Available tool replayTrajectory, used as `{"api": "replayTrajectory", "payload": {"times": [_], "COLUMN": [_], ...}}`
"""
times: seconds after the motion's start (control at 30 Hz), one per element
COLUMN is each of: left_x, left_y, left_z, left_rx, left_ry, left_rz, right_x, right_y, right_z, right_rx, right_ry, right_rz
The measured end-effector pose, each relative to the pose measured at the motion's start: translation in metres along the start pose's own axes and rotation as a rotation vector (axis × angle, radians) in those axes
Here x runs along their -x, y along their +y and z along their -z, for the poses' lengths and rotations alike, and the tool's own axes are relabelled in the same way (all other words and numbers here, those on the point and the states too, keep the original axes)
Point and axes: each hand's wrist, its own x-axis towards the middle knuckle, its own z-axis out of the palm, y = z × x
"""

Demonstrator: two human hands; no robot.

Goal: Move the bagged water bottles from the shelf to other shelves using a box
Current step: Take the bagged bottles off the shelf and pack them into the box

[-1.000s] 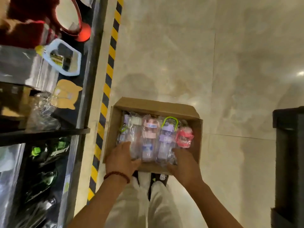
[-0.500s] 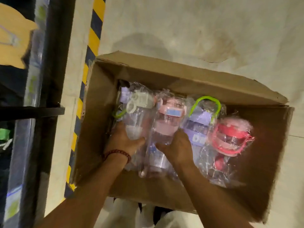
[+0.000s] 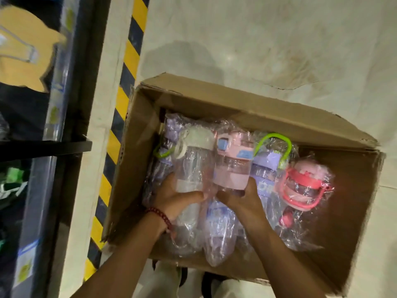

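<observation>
An open cardboard box (image 3: 214,97) sits on the floor and holds several bagged water bottles. My left hand (image 3: 174,196) grips the clear bottle with the white lid (image 3: 193,160). My right hand (image 3: 240,196) grips the pink bottle with the blue clasp (image 3: 233,166). Both bottles are raised a little above the others. To their right lie a purple bottle with a green handle (image 3: 268,166) and a red-lidded bottle (image 3: 303,186). Another purple bottle (image 3: 165,147) lies at the box's left wall, partly hidden.
A dark shelf unit (image 3: 45,147) stands along the left, with packaged goods on its levels. A yellow-and-black striped line (image 3: 126,67) runs on the floor between shelf and box. Pale tiled floor (image 3: 257,39) stretches beyond the box.
The camera has come closer to the box. Both hands went from the box's near wall into it, closed round the white-lidded and pink bottles, and now lift them slightly.
</observation>
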Motion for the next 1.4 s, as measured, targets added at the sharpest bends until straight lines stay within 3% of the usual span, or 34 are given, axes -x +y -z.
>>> {"api": "replayTrajectory", "payload": {"times": [0.23,0.5,0.9,1.17,1.4], "left_x": [0.087,0.198,0.416,0.56,0.631], "left_y": [0.04,0.119,0.206,0.227,0.208], "left_z": [0.01,0.048,0.117,0.148,0.139], "left_rx": [0.174,0.102,0.29,0.346,0.535], "left_ry": [0.011,0.145,0.222,0.359,0.567], "left_rz": [-0.076,-0.319,-0.453,-0.621,-0.7], "right_x": [0.06,0.15,0.357,0.466,0.512], "right_y": [-0.048,-0.14,-0.291,-0.342,-0.374], "right_z": [0.007,0.007,-0.001,-0.014,-0.021], "right_rx": [0.027,0.037,0.079,0.105,0.287], "right_ry": [0.013,0.044,-0.013,-0.1,-0.335], "right_rz": [0.047,0.152,0.341,0.506,0.727]}}
